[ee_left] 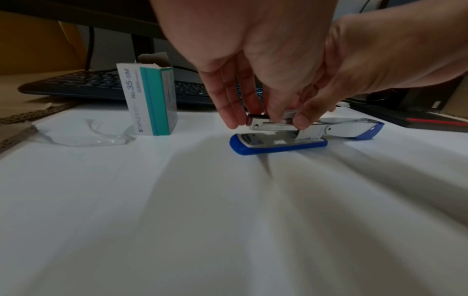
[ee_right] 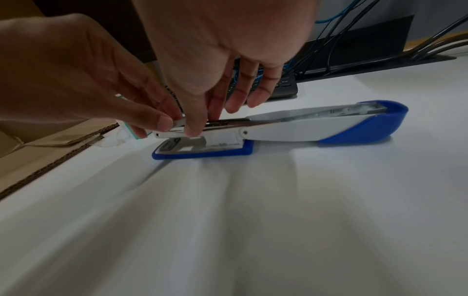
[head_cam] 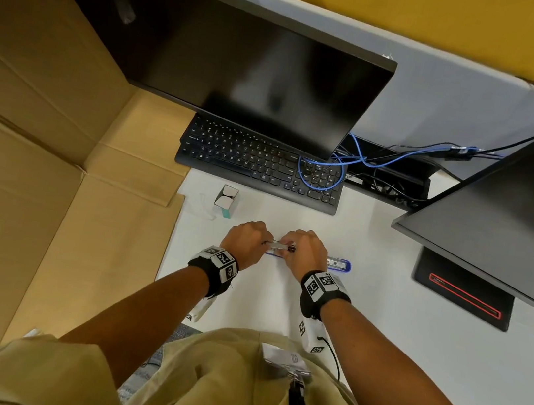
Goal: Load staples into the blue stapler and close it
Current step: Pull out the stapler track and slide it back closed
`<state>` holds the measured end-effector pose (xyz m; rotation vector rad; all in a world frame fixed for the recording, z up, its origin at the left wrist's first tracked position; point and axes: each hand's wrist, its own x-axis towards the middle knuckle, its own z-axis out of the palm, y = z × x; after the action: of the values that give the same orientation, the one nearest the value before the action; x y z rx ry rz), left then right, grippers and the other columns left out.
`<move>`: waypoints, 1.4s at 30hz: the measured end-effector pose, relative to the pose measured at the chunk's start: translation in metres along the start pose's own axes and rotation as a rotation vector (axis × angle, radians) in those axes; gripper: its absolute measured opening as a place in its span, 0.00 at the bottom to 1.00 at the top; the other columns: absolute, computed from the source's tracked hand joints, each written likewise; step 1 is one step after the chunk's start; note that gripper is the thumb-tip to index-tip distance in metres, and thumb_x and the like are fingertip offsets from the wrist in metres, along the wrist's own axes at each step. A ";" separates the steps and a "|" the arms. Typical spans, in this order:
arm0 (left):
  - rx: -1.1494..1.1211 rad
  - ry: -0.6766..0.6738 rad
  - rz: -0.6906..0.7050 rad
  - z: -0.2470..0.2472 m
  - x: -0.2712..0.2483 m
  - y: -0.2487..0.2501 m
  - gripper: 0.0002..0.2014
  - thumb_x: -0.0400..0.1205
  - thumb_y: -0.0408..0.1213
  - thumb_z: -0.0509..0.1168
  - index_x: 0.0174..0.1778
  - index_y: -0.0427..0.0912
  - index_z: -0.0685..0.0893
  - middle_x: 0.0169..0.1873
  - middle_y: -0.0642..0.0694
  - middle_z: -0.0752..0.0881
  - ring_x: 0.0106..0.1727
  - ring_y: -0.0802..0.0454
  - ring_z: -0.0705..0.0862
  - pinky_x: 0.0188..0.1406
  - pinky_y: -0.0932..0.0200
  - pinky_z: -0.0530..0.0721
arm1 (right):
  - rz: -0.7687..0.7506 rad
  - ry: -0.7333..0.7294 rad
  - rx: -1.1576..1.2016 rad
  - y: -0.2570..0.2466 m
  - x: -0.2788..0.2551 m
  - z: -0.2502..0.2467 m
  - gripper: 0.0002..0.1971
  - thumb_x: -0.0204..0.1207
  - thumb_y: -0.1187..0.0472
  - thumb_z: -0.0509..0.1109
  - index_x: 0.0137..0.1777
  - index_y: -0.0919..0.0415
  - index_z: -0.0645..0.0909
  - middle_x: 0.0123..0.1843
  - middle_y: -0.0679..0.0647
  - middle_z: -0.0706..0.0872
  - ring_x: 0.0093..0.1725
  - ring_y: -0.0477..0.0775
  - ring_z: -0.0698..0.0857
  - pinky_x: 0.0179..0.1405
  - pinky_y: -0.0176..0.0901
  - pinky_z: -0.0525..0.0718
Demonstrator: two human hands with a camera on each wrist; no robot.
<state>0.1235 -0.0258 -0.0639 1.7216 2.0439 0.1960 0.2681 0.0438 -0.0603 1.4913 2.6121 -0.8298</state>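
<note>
The blue stapler (head_cam: 337, 264) (ee_left: 278, 147) (ee_right: 303, 128) lies on the white desk with its lid folded flat to the right and its metal magazine exposed. A short silver staple strip (head_cam: 278, 246) (ee_left: 288, 114) (ee_right: 178, 122) sits on top of the magazine. My left hand (head_cam: 246, 241) (ee_left: 243, 108) (ee_right: 162, 120) pinches the strip's end between thumb and fingers. My right hand (head_cam: 303, 251) (ee_left: 311, 108) (ee_right: 202, 120) grips the magazine's sides just beside it, thumb on the near wall. The magazine's inside is hidden by the fingers.
An open staple box (head_cam: 226, 200) (ee_left: 152, 102) stands left of the hands, with clear plastic wrap (ee_left: 88, 138) beside it. A keyboard (head_cam: 257, 162) and monitor (head_cam: 228, 58) are behind. A big cardboard box (head_cam: 41, 151) fills the left; a second monitor (head_cam: 507, 210) and cables (head_cam: 368, 162) are to the right.
</note>
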 end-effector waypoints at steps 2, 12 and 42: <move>0.011 -0.002 0.009 0.001 -0.001 0.000 0.10 0.81 0.38 0.61 0.48 0.40 0.87 0.47 0.41 0.87 0.43 0.40 0.86 0.40 0.46 0.88 | -0.009 0.000 -0.014 -0.001 0.001 0.000 0.06 0.73 0.56 0.76 0.49 0.53 0.91 0.46 0.52 0.91 0.50 0.55 0.83 0.45 0.44 0.79; 0.077 -0.038 0.031 -0.001 -0.001 0.001 0.08 0.79 0.36 0.65 0.51 0.40 0.87 0.49 0.41 0.87 0.44 0.39 0.87 0.42 0.47 0.88 | -0.068 -0.022 -0.095 0.000 0.005 0.002 0.11 0.71 0.50 0.77 0.51 0.53 0.89 0.47 0.53 0.89 0.50 0.56 0.83 0.47 0.45 0.77; 0.037 -0.070 0.130 -0.004 -0.006 -0.009 0.13 0.82 0.31 0.62 0.58 0.41 0.88 0.47 0.38 0.92 0.44 0.38 0.88 0.44 0.49 0.89 | 0.021 -0.095 -0.447 0.065 -0.015 -0.035 0.09 0.77 0.58 0.68 0.56 0.55 0.83 0.50 0.53 0.86 0.51 0.58 0.84 0.56 0.53 0.74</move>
<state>0.1147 -0.0325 -0.0623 1.8591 1.8985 0.1373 0.3374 0.0738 -0.0544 1.3135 2.4842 -0.2748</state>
